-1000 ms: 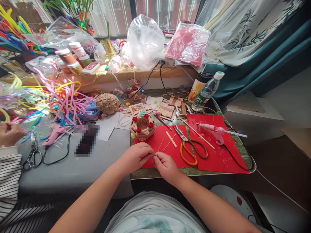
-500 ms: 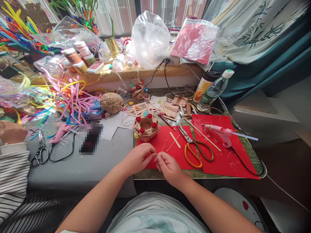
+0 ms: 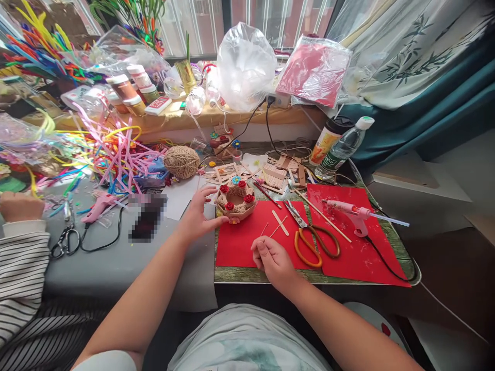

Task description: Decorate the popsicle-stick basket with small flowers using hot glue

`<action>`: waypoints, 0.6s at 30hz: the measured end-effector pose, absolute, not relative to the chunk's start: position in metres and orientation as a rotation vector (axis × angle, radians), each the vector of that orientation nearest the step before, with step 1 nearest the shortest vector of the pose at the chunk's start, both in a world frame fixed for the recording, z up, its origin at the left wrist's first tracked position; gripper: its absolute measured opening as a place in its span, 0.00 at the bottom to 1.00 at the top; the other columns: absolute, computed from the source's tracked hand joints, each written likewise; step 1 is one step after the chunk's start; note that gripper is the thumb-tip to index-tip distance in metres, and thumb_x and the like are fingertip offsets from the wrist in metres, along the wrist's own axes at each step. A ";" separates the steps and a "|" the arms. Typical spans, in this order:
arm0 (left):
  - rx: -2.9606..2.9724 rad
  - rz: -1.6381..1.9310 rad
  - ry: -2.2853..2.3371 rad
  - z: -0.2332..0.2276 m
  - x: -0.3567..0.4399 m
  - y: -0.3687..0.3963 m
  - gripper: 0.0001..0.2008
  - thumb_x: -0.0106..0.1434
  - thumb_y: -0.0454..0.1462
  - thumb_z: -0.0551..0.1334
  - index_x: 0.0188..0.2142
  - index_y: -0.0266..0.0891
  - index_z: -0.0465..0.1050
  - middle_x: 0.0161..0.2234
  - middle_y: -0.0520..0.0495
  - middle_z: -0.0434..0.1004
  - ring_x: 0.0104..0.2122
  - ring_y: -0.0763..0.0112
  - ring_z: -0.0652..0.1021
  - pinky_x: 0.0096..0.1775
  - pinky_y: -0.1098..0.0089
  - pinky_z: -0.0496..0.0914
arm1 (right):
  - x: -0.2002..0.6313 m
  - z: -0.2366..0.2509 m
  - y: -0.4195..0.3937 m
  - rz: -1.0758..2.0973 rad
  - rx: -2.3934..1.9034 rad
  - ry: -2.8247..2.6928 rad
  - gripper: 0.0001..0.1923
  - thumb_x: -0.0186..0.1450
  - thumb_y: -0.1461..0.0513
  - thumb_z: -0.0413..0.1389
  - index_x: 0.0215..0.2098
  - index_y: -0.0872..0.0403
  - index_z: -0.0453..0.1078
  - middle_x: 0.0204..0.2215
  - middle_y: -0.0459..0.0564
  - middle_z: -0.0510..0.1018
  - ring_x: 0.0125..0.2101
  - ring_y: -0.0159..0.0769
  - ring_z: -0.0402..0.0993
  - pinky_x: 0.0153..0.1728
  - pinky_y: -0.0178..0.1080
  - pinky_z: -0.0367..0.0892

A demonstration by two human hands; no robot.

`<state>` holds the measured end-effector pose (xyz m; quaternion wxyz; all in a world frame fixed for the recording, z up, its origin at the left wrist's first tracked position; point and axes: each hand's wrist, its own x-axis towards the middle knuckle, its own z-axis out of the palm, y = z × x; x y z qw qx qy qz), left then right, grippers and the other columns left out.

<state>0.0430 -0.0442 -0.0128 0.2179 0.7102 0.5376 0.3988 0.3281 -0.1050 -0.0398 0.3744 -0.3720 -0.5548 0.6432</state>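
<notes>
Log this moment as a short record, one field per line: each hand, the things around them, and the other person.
left hand: left hand open, fingers curved against the side of the twine basket, no closed grip
right hand: right hand loosely curled on the red sheet; whether it holds anything cannot be told
basket: round, red roses on its rim
near right hand: orange-handled scissors, craft sticks
far right: glue gun lying on red paper
other person: striped sleeve at left edge

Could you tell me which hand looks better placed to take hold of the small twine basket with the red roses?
Left. The left hand is open at the twine basket, fingers at its side. The right hand lies curled on the red sheet, farther from it.
</notes>
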 end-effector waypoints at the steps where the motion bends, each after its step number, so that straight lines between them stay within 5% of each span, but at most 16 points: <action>1: 1.996 1.028 1.457 -0.015 0.041 -0.040 0.49 0.57 0.49 0.77 0.71 0.48 0.56 0.73 0.36 0.56 0.73 0.48 0.62 0.66 0.51 0.67 | 0.328 -0.034 -0.097 1.566 -0.978 -1.443 0.19 0.78 0.46 0.47 0.42 0.50 0.70 0.22 0.41 0.68 0.23 0.33 0.64 0.28 0.38 0.64; 4: 1.992 0.865 1.437 -0.027 0.037 -0.034 0.68 0.50 0.50 0.81 0.78 0.50 0.38 0.77 0.35 0.44 0.76 0.43 0.55 0.71 0.47 0.60 | 0.323 -0.022 -0.065 1.162 -1.093 -1.532 0.16 0.74 0.48 0.56 0.52 0.49 0.70 0.41 0.52 0.79 0.40 0.41 0.77 0.46 0.46 0.74; 7: 1.970 0.844 1.469 -0.042 0.037 -0.034 0.72 0.49 0.48 0.81 0.78 0.51 0.32 0.77 0.34 0.44 0.75 0.42 0.56 0.72 0.47 0.59 | 0.312 -0.032 -0.034 0.899 -1.282 -1.678 0.50 0.61 0.48 0.70 0.73 0.48 0.54 0.68 0.64 0.65 0.65 0.57 0.68 0.62 0.59 0.68; 10: 1.990 0.885 1.487 -0.053 0.040 -0.034 0.72 0.50 0.48 0.80 0.78 0.50 0.31 0.77 0.34 0.47 0.75 0.43 0.58 0.72 0.48 0.59 | 0.300 -0.052 -0.020 0.973 -1.343 -1.786 0.68 0.55 0.48 0.74 0.80 0.47 0.36 0.76 0.64 0.52 0.73 0.61 0.56 0.68 0.63 0.63; 18: 2.062 0.919 1.534 -0.055 0.044 -0.026 0.61 0.55 0.50 0.77 0.77 0.42 0.42 0.73 0.30 0.56 0.73 0.42 0.61 0.72 0.45 0.59 | 0.286 -0.061 -0.017 0.994 -1.251 -1.775 0.56 0.63 0.46 0.70 0.78 0.51 0.47 0.74 0.63 0.60 0.72 0.57 0.60 0.70 0.61 0.60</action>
